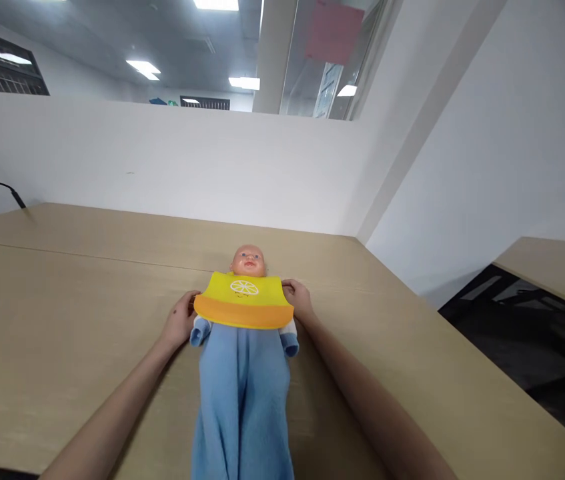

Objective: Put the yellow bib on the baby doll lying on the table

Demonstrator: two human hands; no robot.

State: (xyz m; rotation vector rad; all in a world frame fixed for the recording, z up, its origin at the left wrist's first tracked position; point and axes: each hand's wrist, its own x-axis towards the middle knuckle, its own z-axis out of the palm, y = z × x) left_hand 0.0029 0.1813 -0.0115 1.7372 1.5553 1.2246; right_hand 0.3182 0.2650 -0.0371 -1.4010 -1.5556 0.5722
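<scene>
A baby doll point(248, 259) in a light blue outfit lies on its back, head toward the far side of the table. Across its chest is a yellow bib point(242, 300) with a white citrus-slice print and an orange pocket along its lower edge. My left hand point(181, 319) is closed at the bib's left edge, its fingertips partly hidden behind it. On the other side, my right hand point(300, 299) pinches the bib's upper right edge. The doll's blue-cuffed sleeves stick out below the bib on both sides.
The doll lies on a wide wooden table point(87, 300) with a seam running across it. A white wall point(187, 160) with a window above borders the far side. A black cable point(17, 197) reaches the far left edge. Another wooden surface point(557, 267) stands at right.
</scene>
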